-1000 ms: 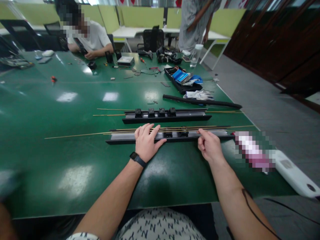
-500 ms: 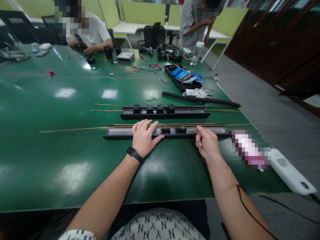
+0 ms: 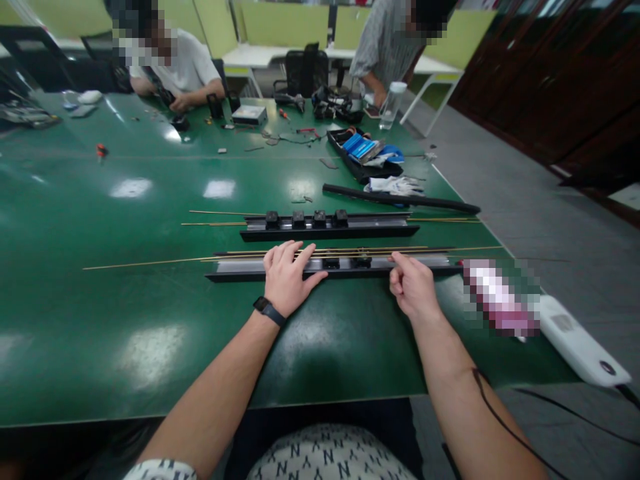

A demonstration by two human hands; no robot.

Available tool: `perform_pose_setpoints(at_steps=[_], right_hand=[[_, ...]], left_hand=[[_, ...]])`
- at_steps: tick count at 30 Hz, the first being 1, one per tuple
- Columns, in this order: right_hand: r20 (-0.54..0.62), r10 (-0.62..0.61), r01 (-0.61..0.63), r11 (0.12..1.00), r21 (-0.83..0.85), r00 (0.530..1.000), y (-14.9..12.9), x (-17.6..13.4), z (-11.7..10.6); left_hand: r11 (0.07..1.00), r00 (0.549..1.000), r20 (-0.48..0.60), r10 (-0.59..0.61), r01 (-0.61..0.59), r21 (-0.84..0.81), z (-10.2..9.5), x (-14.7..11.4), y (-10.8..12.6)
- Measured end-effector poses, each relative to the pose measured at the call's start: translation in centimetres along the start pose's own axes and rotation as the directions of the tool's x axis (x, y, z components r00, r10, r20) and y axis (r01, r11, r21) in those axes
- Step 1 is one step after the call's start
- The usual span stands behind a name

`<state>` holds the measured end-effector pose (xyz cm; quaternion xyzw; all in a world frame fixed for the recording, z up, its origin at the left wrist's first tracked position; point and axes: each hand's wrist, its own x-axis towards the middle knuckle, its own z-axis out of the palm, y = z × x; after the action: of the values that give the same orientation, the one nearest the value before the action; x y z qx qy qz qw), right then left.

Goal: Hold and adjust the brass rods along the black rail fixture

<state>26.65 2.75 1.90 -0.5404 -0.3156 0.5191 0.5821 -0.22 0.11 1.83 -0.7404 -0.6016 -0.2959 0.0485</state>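
Across the near black rail (image 3: 240, 277), a channel with a pale inner strip, rests my left hand (image 3: 287, 273). Its fingers are spread over the thin brass rods (image 3: 345, 252) that run lengthwise along the channel, and the thumb lies on the front edge. My right hand (image 3: 413, 283) is closed in a pinch at the right part of the same rail, on one thin brass rod; the exact grip is partly hidden. Small black blocks (image 3: 362, 260) sit in the channel between my hands. Parallel behind it lies a second black rail (image 3: 325, 233) with several black blocks and brass rods.
Beyond the rails are a long black tube (image 3: 400, 199), white gloves (image 3: 395, 186) and a black tray (image 3: 345, 155) with blue items. At right lie a blurred pink object (image 3: 500, 300) and a white power strip (image 3: 580, 340). Two people are across the green table (image 3: 165, 340).
Both hands hold nearly the same place; a thin rod end now shows farther out past the table's right edge. The person at the back right has leaned down, a hand reaching to the table.
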Motion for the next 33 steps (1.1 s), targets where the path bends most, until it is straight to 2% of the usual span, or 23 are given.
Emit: perform_pose_setpoints(at_steps=[18,33], right_hand=[[0.02,-0.006,0.005,0.999,0.041,1.0,-0.09,-0.06,-0.12],[-0.069,-0.018,0.022,0.998,0.06,0.997,-0.43,0.29,-0.74]], left_hand=[[1.0,0.999,-0.03,0.02,-0.02,-0.009,0.49,-0.15,-0.28],[0.999,0.997,-0.056,0.044,-0.044,-0.003,0.65,-0.25,-0.49]])
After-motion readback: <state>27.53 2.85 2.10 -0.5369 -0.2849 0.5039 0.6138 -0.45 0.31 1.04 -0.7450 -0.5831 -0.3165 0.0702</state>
